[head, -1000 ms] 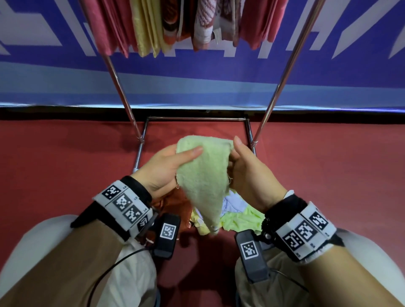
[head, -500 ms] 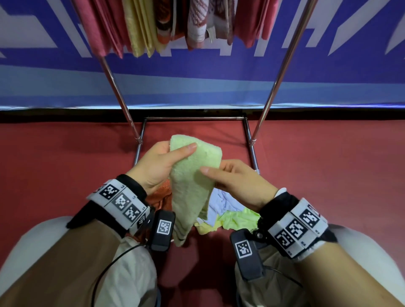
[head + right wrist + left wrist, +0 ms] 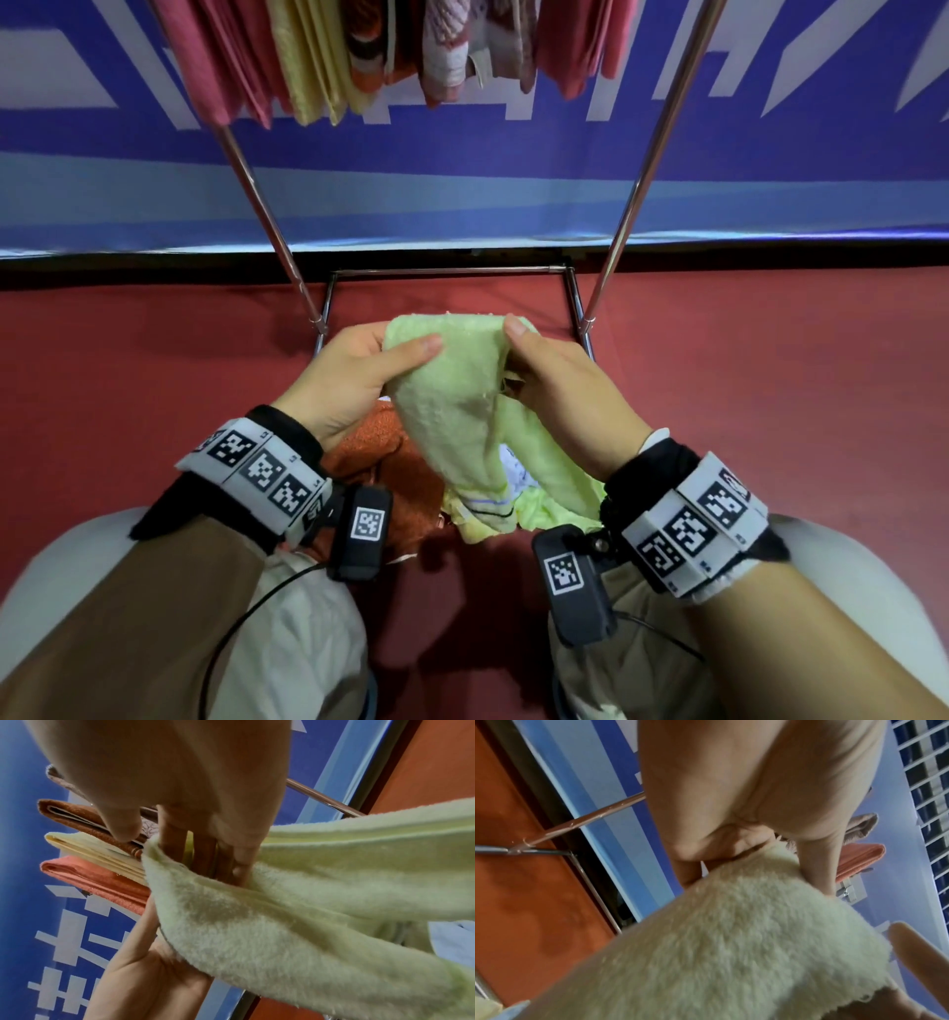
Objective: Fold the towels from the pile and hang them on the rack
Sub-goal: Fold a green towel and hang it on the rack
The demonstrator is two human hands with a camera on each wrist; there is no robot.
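**Green towel taken up again by both top corners**

The right hand (image 3: 560, 395) is gripping the top edge of the green towel (image 3: 457, 406) again, its thumb pressing on the right corner. Half a second ago it was lower, with a finger across the middle of the cloth. The left hand (image 3: 354, 380) is keeping its pinch on the left corner, thumb on the near face and fingers behind. With both corners in hand once more, the fold is judged to be under way rather than finished, and the hanging is yet to come.

The towel is being held in the air over the pile (image 3: 385, 462) on the red floor, just on the near side of the base of the rack (image 3: 267, 216). It is showing as pale green, fluffy terry. Its top edge is drawn short between the hands, and its body is hanging in two soft lobes that are reaching down to the pile. In the right wrist view the fingers (image 3: 239, 866) are curling behind the cloth. Far and above, folded towels (image 3: 308, 56) are already hanging on the rack.
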